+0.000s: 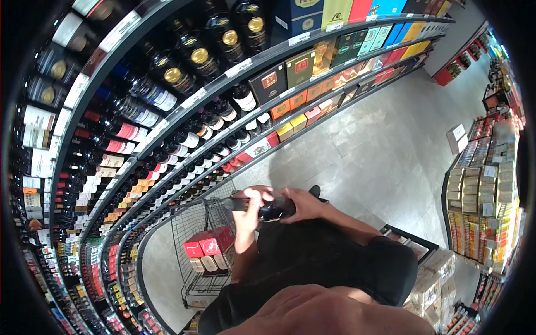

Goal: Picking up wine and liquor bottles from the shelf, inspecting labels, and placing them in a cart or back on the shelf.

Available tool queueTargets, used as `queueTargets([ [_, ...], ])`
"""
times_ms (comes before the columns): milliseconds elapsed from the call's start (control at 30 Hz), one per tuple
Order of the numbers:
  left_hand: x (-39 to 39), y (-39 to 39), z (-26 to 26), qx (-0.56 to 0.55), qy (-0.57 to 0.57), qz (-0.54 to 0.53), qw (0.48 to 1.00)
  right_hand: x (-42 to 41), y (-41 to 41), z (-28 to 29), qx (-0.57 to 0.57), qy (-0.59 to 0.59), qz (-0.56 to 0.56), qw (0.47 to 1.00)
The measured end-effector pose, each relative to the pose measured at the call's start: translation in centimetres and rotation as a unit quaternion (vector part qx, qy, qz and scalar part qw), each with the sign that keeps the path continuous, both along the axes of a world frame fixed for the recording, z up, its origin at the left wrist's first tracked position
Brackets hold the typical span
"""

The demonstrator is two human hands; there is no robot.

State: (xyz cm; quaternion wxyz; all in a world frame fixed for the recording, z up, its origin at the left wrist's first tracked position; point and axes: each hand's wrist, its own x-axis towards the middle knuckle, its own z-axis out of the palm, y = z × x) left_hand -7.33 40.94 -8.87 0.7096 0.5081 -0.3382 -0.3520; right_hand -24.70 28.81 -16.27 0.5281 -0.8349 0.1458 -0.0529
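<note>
A dark glass bottle [274,210] lies sideways in front of my chest, its neck pointing left. My left hand [250,209] wraps the bottle around its neck and shoulder. At the base end, my right hand [305,205] grips the bottle from the right. The fingers are a little blurred, and they cover much of the bottle's surface. To the left of my left forearm stands a wire shopping cart [178,251], with red boxes [209,243] and pale-fronted boxes [209,264] inside.
Curved shelves of wine bottles [184,140] run along the left. Boxed bottles [299,69] fill the shelves farther up. Grey floor [356,138] spreads ahead and right. A display of stacked goods [477,192] stands at right, and wrapped packs [431,276] sit near my right elbow.
</note>
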Motion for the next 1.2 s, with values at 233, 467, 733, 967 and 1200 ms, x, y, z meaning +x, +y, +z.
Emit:
queueTargets([
  [233,-4.8,-13.8,9.2,-0.166,-0.453,-0.116,0.868,-1.5,-11.4,7.9,-0.177,-0.199,-0.141,0.954],
  [467,-4.8,-22.0,13.6,-0.278,-0.543,-0.11,0.785,-0.7,-18.0,10.7,-0.201,-0.264,-0.279,0.901],
  [733,-0.5,-29.7,16.7,-0.317,-0.631,-0.089,0.702,5.7,-26.0,12.3,-0.22,-0.377,-0.285,0.854],
  [967,3.6,-36.3,17.7,-0.333,-0.648,-0.063,0.682,10.5,-32.6,12.6,-0.246,-0.412,-0.297,0.825],
  [1200,5.6,-39.6,17.9,-0.264,-0.644,-0.049,0.716,13.1,-36.6,12.6,-0.238,-0.436,-0.273,0.824],
])
